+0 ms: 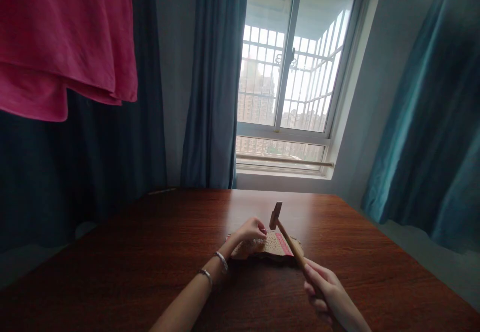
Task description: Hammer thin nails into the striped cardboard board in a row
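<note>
My right hand [324,292] is wrapped round the wooden handle of a hammer [288,237]. The hammer's head is raised and tilted above the far side of a tan, speckled piece [275,244] with a pinkish-red stripe, which lies on the table and has a dark, uneven near edge. Over the left part of that piece is my left hand [253,229], its fingertips pinched together. Whatever they hold is too small to make out. Two silvery bangles [222,261] circle my left wrist and forearm.
The brown wooden table [168,252] spreads out on all sides of the piece. Beyond it stand a barred window [285,72] and blue curtains [213,82]. A pink cloth [67,37] hangs at the upper left.
</note>
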### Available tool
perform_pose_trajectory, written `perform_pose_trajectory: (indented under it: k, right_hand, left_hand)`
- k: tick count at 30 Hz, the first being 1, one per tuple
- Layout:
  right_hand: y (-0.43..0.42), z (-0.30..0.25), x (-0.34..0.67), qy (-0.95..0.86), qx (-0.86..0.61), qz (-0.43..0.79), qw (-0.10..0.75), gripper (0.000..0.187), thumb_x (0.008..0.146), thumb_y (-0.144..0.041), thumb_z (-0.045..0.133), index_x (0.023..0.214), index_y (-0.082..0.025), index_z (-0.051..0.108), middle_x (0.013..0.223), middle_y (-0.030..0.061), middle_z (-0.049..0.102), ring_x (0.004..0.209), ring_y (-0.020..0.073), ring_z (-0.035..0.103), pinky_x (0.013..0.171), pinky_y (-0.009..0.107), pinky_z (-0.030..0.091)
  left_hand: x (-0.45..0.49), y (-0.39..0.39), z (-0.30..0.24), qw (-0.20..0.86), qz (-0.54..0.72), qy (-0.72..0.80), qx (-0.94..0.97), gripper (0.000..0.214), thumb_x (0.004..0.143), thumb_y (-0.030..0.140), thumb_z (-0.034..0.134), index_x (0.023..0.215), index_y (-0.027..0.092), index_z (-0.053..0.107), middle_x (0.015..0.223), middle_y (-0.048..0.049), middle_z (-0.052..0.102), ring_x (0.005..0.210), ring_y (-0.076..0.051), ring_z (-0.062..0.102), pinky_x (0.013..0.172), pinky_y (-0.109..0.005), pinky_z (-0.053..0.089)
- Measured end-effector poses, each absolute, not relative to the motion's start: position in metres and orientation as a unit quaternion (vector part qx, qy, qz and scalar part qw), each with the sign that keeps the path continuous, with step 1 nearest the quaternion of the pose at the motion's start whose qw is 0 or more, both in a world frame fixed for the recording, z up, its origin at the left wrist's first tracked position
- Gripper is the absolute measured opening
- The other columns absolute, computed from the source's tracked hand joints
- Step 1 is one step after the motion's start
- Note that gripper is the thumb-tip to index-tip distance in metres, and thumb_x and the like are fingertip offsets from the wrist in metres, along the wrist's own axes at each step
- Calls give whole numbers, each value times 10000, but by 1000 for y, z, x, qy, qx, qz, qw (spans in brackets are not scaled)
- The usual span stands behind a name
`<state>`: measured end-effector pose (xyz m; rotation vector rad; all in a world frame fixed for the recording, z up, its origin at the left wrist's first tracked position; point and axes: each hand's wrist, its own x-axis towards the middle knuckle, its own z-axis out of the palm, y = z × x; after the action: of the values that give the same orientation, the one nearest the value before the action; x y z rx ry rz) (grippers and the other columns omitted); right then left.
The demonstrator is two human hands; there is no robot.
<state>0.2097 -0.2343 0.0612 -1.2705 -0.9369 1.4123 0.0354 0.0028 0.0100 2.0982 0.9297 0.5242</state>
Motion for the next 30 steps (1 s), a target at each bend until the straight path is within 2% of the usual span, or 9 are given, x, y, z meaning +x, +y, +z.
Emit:
perform_pose_trajectory:
  k: [9,19,23,30]
  right_hand:
    - [-237,61,207,-387,-511,586,497,555,731,-499,559,1187,-202,452,515,-86,428,282,-6,277,251,96,180]
    - [-235,62,203,-380,-508,581,511,596,689,-533,588,1158,-185,467,496,-94,424,270,-4,262,228,101,183]
    - [-233,62,204,-381,-511,580,507,578,726,-504,568,1189,-191,422,517,-88,446,281,-1,289,239,99,211]
    - [-231,60,206,-411,-507,566,504,529,784,-470,512,1208,-173,406,532,-77,446,293,4,279,236,109,231]
  left_hand:
    - [2,-5,11,485,238,324,777,482,571,259,678,1034,135,628,950,-74,656,824,-177,577,690,-238,426]
    - [-4,-7,7,496,262,312,767,403,574,253,686,955,124,654,926,-67,663,837,-180,580,740,-252,430]
    - [-5,-5,3,480,271,322,769,380,581,278,680,922,112,669,892,-69,671,816,-181,584,721,-246,433]
    - [-13,3,-9,435,285,355,777,433,598,311,673,975,98,654,909,-89,669,819,-189,591,692,-243,440]
